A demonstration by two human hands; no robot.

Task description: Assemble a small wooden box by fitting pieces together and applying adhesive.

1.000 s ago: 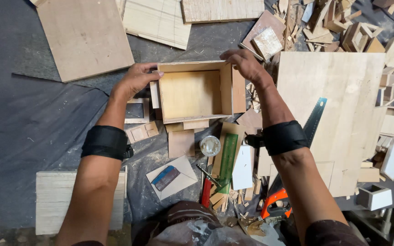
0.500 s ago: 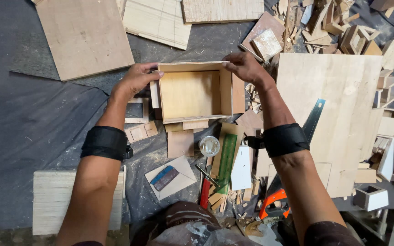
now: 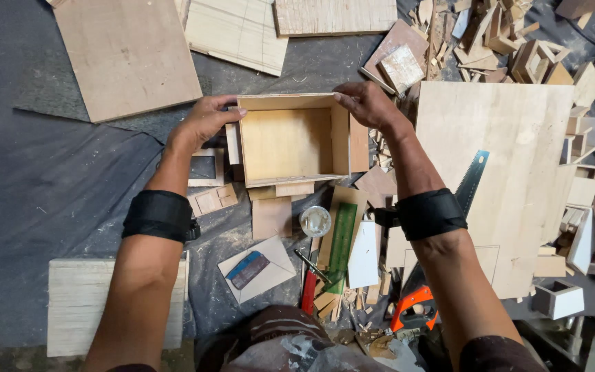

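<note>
1. While both hands steady the box [image 3: 290,141] on the dark floor sheet [image 3: 49,207], the step looks like squaring or checking its frame.
2. Left hand [image 3: 204,122] has its grip pinching the box's left wall, fingers over the top corner.
3. Right hand [image 3: 366,103] has its grip pinched on the far right corner.
4. Both forearms reach forward, wrists banded in black.
5. Next likely calls for even pressure from both sides; the saw [image 3: 449,227] lies by the right arm.

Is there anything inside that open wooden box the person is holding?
Nothing shows inside the wooden box: only its bare plywood bottom and inner walls. The left hand and right hand grip its far corners. Whatever lies under the box is covered.
</note>
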